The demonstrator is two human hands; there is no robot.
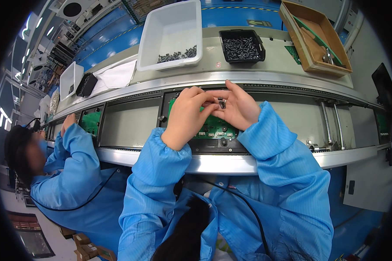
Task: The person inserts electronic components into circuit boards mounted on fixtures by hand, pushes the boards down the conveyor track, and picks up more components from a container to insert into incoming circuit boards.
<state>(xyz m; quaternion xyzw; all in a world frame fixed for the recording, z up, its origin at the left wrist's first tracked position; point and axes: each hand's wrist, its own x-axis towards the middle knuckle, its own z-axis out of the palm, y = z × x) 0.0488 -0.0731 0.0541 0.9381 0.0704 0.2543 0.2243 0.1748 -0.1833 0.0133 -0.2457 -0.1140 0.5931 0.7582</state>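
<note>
And here the left hand (183, 114) curls its fingers in, any grip hidden, just beside the small dark components (222, 103) lying in the loosely open right hand (239, 108), over the green circuit board (212, 125), where a steady, cupped palm should best prevent drops.

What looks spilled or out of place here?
Nothing looks spilled. One mild oddity: a green board piece pokes out beside the brown box, partly hidden, unlike the framed board on the line.
</note>
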